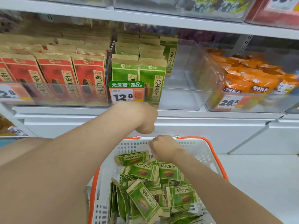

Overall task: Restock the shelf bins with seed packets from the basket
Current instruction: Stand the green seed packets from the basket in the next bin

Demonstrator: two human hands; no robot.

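Note:
A white basket [208, 152] with an orange rim sits low in the middle, holding several green seed packets [168, 172]. My right hand [162, 147] hovers over the basket's far end with its fingers curled; no packet shows in it. My left hand [142, 118] is a loose fist just above the basket's far rim, below the shelf edge, and nothing shows in it either. Straight above, a clear shelf bin [181, 97] holds upright green seed packets [152, 81] on its left side, while its right side is bare. A 12.8 price tag [126, 92] hangs on the bin's front.
A bin of red seed packets [56, 75] stands to the left of the green bin. A bin of orange snack bags [252, 81] with a 26.8 tag stands to the right. Another shelf [145, 18] runs overhead. White cabinet fronts [210, 131] lie behind the basket.

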